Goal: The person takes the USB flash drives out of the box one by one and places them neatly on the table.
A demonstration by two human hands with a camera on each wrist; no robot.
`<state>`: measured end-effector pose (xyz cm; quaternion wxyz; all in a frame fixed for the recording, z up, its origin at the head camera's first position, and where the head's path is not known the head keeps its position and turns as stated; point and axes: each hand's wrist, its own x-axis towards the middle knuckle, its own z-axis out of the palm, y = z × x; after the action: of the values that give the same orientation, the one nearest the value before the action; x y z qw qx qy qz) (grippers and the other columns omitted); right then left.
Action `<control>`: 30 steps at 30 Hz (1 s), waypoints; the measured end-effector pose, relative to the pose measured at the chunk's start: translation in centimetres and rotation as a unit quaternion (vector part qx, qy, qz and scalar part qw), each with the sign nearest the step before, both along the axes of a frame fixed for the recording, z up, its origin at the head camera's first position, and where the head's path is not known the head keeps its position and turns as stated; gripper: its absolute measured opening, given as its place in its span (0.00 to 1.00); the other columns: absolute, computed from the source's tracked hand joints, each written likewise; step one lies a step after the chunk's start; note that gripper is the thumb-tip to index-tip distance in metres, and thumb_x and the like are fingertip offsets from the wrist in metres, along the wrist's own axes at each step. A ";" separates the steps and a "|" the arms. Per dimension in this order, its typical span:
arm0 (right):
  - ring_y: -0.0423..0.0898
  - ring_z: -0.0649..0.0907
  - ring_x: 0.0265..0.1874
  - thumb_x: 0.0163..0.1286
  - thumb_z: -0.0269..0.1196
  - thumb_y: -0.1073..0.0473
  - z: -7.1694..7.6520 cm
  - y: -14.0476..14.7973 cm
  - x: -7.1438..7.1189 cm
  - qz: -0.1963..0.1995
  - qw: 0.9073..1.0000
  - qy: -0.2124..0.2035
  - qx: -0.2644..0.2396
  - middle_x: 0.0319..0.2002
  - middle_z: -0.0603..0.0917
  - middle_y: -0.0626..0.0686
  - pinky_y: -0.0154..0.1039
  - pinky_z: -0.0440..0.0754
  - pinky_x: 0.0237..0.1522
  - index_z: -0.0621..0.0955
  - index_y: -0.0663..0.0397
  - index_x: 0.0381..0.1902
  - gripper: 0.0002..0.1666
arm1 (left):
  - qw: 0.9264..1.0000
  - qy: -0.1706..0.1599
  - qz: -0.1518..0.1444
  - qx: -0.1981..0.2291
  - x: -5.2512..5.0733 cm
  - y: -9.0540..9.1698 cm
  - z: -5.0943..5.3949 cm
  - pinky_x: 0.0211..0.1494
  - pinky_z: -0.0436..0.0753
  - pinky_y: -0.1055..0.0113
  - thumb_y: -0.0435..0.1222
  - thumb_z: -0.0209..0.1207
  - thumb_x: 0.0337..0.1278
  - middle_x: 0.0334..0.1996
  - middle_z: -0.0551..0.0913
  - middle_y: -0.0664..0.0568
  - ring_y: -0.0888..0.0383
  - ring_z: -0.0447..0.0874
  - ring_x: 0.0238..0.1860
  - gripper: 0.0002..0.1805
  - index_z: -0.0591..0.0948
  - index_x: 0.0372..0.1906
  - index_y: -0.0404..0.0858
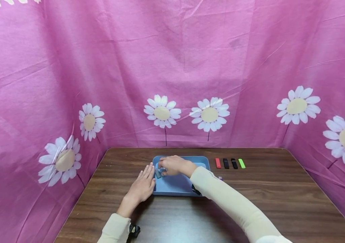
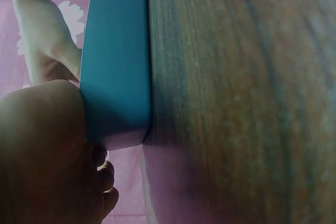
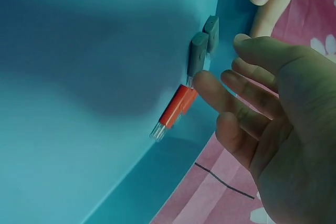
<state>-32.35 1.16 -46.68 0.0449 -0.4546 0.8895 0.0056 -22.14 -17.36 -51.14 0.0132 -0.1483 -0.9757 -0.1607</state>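
A shallow blue tray (image 1: 175, 194) lies on the table. My left hand (image 1: 143, 185) rests along its left wall with fingers extended, and in the left wrist view that hand (image 2: 42, 150) touches the tray's side (image 2: 115, 61). Over the tray's left part is my right hand (image 1: 173, 165). In the right wrist view its fingers (image 3: 247, 95) are loosely bent and hold nothing visible. Close to the fingertips, a red USB stick (image 3: 177, 106) with a shiny end and two grey USB sticks (image 3: 198, 53) lie in the tray by its wall.
Right of the tray stand a red stick (image 1: 218, 163), two black sticks (image 1: 226, 163) and a green stick (image 1: 241, 163) in a row. A small purple item (image 1: 220, 178) shows beside the right sleeve. Pink cloth (image 1: 184, 67) hangs around the wooden table (image 1: 266, 189).
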 end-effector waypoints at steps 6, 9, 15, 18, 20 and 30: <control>0.45 0.81 0.71 0.76 0.68 0.46 0.0 -0.6 0.1 -0.014 1.000 -0.017 0.021 0.74 0.79 0.46 0.50 0.81 0.72 0.84 0.36 0.68 0.24 | 1.000 0.004 -0.003 0.009 -0.2 0.0 -0.4 0.86 0.59 0.38 0.38 0.43 0.84 0.85 0.55 0.35 0.37 0.53 0.86 0.32 0.58 0.82 0.25; 0.46 0.77 0.75 0.77 0.68 0.46 -0.2 -0.8 0.2 -0.011 0.999 -0.015 0.030 0.78 0.75 0.46 0.54 0.76 0.77 0.81 0.34 0.72 0.27 | 1.000 0.005 0.000 0.003 -0.3 -0.1 -0.6 0.87 0.58 0.40 0.39 0.42 0.85 0.86 0.54 0.37 0.38 0.53 0.86 0.32 0.58 0.83 0.26; 0.45 0.78 0.74 0.76 0.68 0.45 -0.7 -1.0 0.5 0.008 0.999 -0.004 0.048 0.77 0.76 0.44 0.47 0.79 0.74 0.80 0.35 0.73 0.29 | 1.000 -0.007 0.002 -0.002 -0.1 0.0 0.0 0.87 0.59 0.41 0.38 0.43 0.86 0.86 0.54 0.37 0.39 0.52 0.86 0.32 0.58 0.83 0.26; 0.44 0.83 0.67 0.76 0.69 0.44 -0.8 -1.0 0.6 0.010 0.999 -0.001 0.048 0.74 0.78 0.45 0.44 0.83 0.68 0.83 0.36 0.68 0.25 | 1.000 -0.008 0.001 -0.003 -0.1 0.0 0.0 0.87 0.59 0.41 0.38 0.43 0.86 0.86 0.53 0.37 0.39 0.52 0.86 0.32 0.58 0.83 0.26; 0.42 0.86 0.57 0.75 0.69 0.44 -1.0 -1.0 0.6 0.008 0.999 0.004 0.046 0.69 0.81 0.45 0.40 0.86 0.61 0.85 0.37 0.63 0.21 | 1.000 -0.009 0.001 0.000 -0.1 0.0 0.0 0.87 0.59 0.40 0.38 0.43 0.85 0.86 0.53 0.37 0.38 0.52 0.86 0.32 0.57 0.83 0.26; 0.37 0.80 0.37 0.71 0.73 0.42 -1.6 -1.4 0.7 -0.007 0.999 0.006 0.036 0.53 0.80 0.44 0.34 0.85 0.44 0.83 0.40 0.56 0.20 | 1.000 -0.007 -0.001 0.010 -0.2 0.1 -0.2 0.86 0.57 0.38 0.37 0.43 0.84 0.86 0.54 0.35 0.36 0.52 0.86 0.32 0.57 0.82 0.24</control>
<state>-31.62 -0.25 -48.28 0.0563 -0.4460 0.8924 0.0402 -22.34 -17.31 -51.30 0.0081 -0.1484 -0.9739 -0.1718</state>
